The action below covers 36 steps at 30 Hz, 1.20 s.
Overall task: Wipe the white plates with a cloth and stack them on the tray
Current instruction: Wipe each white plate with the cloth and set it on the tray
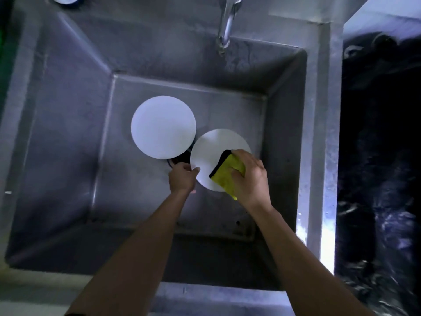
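We look straight down into a deep, square stainless-steel sink (68,133), with a curved metal tap (224,26) at the far edge. Our left hand (182,179) pinches the near-left rim of a round white plate (211,151), thumb on top and fingers curled beneath, holding it above the sink floor. Our right hand (249,179) presses a folded yellow cloth with a black edge (225,173) onto the plate's right side, fingers curled over the cloth. A second round white plate (163,127) sits just to the left and farther back, partly covering the dark drain (176,160); its edge appears to meet the held plate. No tray shows here.
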Each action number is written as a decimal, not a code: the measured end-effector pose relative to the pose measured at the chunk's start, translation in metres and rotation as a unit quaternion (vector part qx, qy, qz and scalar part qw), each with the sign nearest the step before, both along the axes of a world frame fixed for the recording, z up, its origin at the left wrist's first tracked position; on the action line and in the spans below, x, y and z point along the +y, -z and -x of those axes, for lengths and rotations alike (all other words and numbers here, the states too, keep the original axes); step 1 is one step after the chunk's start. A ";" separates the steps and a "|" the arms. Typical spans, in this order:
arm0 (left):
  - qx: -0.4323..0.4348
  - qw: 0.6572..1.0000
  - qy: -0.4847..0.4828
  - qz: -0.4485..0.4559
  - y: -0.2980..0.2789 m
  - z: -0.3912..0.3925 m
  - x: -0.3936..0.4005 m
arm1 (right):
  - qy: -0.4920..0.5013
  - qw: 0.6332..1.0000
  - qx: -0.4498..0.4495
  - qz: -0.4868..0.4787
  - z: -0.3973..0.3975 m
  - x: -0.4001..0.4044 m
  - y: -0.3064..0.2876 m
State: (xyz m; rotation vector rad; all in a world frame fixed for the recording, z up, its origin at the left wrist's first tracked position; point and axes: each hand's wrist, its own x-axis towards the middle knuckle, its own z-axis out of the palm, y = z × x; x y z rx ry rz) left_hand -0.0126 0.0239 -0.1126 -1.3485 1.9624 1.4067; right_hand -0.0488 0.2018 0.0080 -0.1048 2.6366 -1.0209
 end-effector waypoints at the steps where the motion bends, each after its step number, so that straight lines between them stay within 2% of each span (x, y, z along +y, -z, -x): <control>1: -0.001 1.000 -0.003 0.009 0.000 0.000 0.002 | 0.000 1.000 -0.003 0.003 0.000 0.001 0.002; 5: 0.014 1.000 -0.006 0.026 0.002 0.002 0.008 | -0.004 1.000 -0.012 0.007 -0.003 0.004 0.009; 9: -0.006 0.998 -0.049 -0.025 0.009 0.000 0.009 | 0.004 1.000 -0.017 0.012 -0.005 0.007 0.011; 16: 0.012 0.981 -0.136 -0.135 0.007 -0.009 0.017 | 0.007 1.000 -0.019 0.014 -0.010 0.018 0.005; 22: 0.028 0.966 -0.200 -0.164 -0.013 -0.014 0.022 | 0.004 1.000 -0.020 0.010 -0.017 0.023 -0.006; 30: 0.034 0.956 -0.202 -0.211 -0.042 -0.018 0.016 | 0.000 0.999 -0.033 0.000 -0.026 0.024 -0.019; 36: 0.056 0.941 -0.183 -0.279 -0.071 -0.020 0.011 | -0.002 1.000 -0.028 0.009 -0.032 0.028 -0.034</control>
